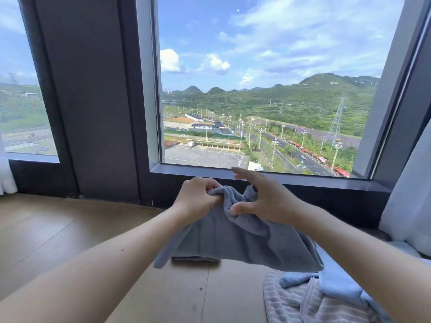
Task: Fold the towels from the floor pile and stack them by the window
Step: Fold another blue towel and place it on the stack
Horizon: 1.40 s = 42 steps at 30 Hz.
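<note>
Grey towel [235, 238] up in the air in front of me, below the window sill [303, 180]: plain blue-grey terry, top edge bunched, rest hanging in soft folds. My left hand [198, 198] is fisted tight on one bunched corner. My right hand [263, 201] pinches the other with thumb and curled fingers, index finger sticking out straight. Folded grey towel [196, 258] on the wood floor [58, 229] under it; striped towel [310, 301] and light blue towel [338, 283] crumpled at right.

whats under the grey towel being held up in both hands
Under the hanging grey terry towel, the edge of a folded dark grey towel shows on the wooden floor. The rest of it is covered.
</note>
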### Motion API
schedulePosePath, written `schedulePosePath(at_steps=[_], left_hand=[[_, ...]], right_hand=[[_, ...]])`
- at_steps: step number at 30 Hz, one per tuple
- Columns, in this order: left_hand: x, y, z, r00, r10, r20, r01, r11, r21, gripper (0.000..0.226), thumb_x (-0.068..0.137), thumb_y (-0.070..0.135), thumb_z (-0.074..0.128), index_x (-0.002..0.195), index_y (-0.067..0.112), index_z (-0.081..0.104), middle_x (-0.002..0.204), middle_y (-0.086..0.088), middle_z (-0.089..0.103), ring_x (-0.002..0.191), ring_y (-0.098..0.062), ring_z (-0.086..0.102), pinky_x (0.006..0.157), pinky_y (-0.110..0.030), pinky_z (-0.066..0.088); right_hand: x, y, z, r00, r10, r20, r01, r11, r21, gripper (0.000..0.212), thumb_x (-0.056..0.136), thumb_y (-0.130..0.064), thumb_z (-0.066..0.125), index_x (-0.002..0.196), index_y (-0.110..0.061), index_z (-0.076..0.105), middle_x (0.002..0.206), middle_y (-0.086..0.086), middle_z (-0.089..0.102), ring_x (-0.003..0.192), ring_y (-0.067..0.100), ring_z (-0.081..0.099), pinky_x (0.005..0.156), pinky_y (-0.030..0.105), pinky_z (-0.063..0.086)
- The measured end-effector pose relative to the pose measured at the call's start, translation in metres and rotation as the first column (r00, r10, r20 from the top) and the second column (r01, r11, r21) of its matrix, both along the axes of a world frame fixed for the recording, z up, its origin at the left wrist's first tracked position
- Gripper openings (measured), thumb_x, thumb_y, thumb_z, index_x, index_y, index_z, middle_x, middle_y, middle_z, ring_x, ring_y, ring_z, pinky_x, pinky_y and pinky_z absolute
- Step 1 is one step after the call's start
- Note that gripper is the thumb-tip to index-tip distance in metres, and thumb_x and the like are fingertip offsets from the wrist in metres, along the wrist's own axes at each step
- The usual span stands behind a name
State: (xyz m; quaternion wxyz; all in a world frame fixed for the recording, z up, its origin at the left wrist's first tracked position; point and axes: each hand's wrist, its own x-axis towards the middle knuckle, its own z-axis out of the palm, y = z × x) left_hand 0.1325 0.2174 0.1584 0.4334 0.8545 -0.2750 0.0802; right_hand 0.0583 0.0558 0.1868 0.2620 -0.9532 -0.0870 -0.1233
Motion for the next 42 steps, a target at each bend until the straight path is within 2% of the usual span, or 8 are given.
schedulePosePath(at_steps=[5, 9, 14, 18, 21, 28, 35, 42], left_hand=[[-0.004, -0.004, 0.005, 0.997, -0.074, 0.036, 0.071, 0.995, 0.063, 0.009, 0.076, 0.020, 0.070, 0.084, 0.023, 0.073, 0.082, 0.004, 0.072, 0.081, -0.008, 0.064, 0.071, -0.020, 0.049], [-0.005, -0.001, 0.005, 0.992, -0.126, 0.028, 0.123, 0.987, 0.106, 0.007, 0.078, 0.026, 0.071, 0.085, 0.025, 0.071, 0.075, 0.009, 0.067, 0.072, -0.003, 0.059, 0.059, -0.009, 0.041], [0.004, 0.020, 0.004, 0.995, -0.075, -0.072, 0.096, 0.926, 0.365, 0.004, 0.079, 0.023, 0.065, 0.080, 0.026, 0.064, 0.077, 0.006, 0.063, 0.072, -0.006, 0.055, 0.056, -0.016, 0.040], [0.013, 0.036, -0.001, 0.992, 0.034, -0.124, 0.024, 0.898, 0.439, 0.017, 0.078, 0.016, 0.055, 0.065, 0.026, 0.057, 0.064, 0.007, 0.054, 0.061, -0.009, 0.048, 0.052, -0.019, 0.036], [0.019, 0.045, -0.003, 0.987, 0.069, -0.146, 0.002, 0.900, 0.436, 0.007, 0.083, 0.023, 0.056, 0.078, 0.025, 0.059, 0.071, 0.007, 0.056, 0.067, -0.009, 0.051, 0.056, -0.020, 0.038], [0.023, 0.040, -0.003, 0.978, 0.105, -0.177, -0.057, 0.964, 0.259, 0.024, 0.088, 0.031, 0.059, 0.074, 0.020, 0.043, 0.074, 0.004, 0.050, 0.067, -0.010, 0.046, 0.057, -0.023, 0.034], [0.027, 0.027, -0.007, 0.890, 0.105, -0.445, -0.182, 0.974, -0.133, 0.029, 0.075, 0.027, 0.078, 0.077, 0.011, 0.055, 0.081, -0.008, 0.059, 0.075, -0.023, 0.055, 0.069, -0.033, 0.045], [0.026, 0.021, -0.010, 0.896, 0.175, -0.408, -0.213, 0.976, -0.048, 0.045, 0.090, 0.045, 0.055, 0.059, 0.014, 0.042, 0.055, 0.001, 0.033, 0.048, -0.015, 0.028, 0.048, -0.027, 0.021]], right_hand=[[0.002, 0.011, -0.005, 0.996, -0.084, -0.033, 0.079, 0.988, -0.131, 0.028, 0.073, -0.036, 0.073, 0.098, -0.025, 0.067, 0.088, -0.003, 0.067, 0.079, 0.012, 0.058, 0.068, 0.024, 0.045], [0.003, 0.006, -0.005, 0.991, -0.134, 0.026, 0.137, 0.980, -0.141, 0.016, 0.080, -0.026, 0.065, 0.065, -0.024, 0.059, 0.065, -0.001, 0.057, 0.062, 0.012, 0.047, 0.055, 0.023, 0.035], [0.001, -0.012, 0.000, 0.969, -0.215, 0.117, 0.224, 0.973, -0.063, 0.023, 0.083, -0.021, 0.062, 0.083, 0.002, 0.064, 0.067, 0.010, 0.053, 0.061, 0.016, 0.040, 0.056, 0.029, 0.028], [0.000, -0.019, -0.003, 0.950, -0.283, 0.130, 0.288, 0.957, -0.021, 0.021, 0.084, -0.021, 0.063, 0.072, -0.005, 0.061, 0.065, 0.006, 0.056, 0.060, 0.015, 0.043, 0.055, 0.029, 0.033], [-0.001, -0.022, -0.003, 0.940, -0.310, 0.142, 0.309, 0.951, 0.026, 0.017, 0.085, -0.019, 0.061, 0.075, -0.007, 0.063, 0.069, 0.007, 0.060, 0.067, 0.018, 0.050, 0.058, 0.030, 0.036], [0.003, -0.025, -0.007, 0.919, -0.391, 0.059, 0.377, 0.911, 0.166, 0.024, 0.084, -0.025, 0.067, 0.103, -0.011, 0.065, 0.101, 0.007, 0.062, 0.092, 0.021, 0.054, 0.077, 0.028, 0.041], [0.004, -0.027, -0.010, 0.904, -0.422, -0.061, 0.422, 0.864, 0.273, 0.061, 0.082, -0.023, 0.070, 0.137, -0.016, 0.044, 0.135, 0.010, 0.049, 0.123, 0.025, 0.046, 0.097, 0.030, 0.040], [0.006, -0.018, -0.015, 0.898, -0.414, -0.146, 0.439, 0.843, 0.311, 0.074, 0.079, -0.019, 0.073, 0.143, -0.014, 0.036, 0.137, 0.010, 0.047, 0.122, 0.024, 0.048, 0.086, 0.025, 0.040]])
